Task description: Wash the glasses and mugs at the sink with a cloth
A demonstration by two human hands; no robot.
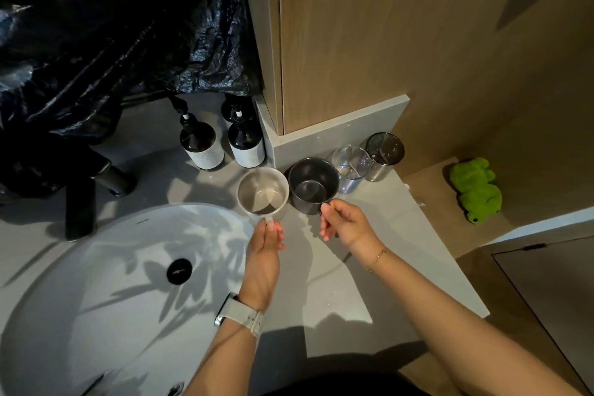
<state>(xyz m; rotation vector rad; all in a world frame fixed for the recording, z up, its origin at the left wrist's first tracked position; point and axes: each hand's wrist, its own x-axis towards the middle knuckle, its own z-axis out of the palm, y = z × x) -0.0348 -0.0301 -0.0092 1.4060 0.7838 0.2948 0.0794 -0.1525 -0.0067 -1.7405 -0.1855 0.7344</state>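
Head view, looking down at a grey countertop [337,292] with a round white sink basin [96,283] set into it on the left; a black drain [179,271] sits in the basin. Nearest the camera, two bare forearms reach forward. The left wrist carries a watch with a pale strap [239,315]; the right wrist carries a thin bracelet [376,260]. The left hand [265,243] pinches the handle of a light grey mug [263,193], fingers curled around it; the mug stands upright at the basin's far right edge, opening upward. The right hand [342,223] grips the handle of a dark mug [312,185], thumb and fingers closed on it; this mug stands upright on the countertop, just beside the light grey mug on its right. Whether either mug is lifted clear of the surface cannot be told. Behind and to the right of the dark mug stands a clear iridescent glass [350,167], and next to it a smoky dark glass [384,154], both upright near the wall corner. A black faucet [82,202] stands at the basin's far left rim. Farther back, two dark pump bottles [201,146] with white labels stand side by side against the wall. A black plastic sheet [112,26] covers the area above them. To the right, on a lower wooden ledge, lies a green plush frog [475,190].
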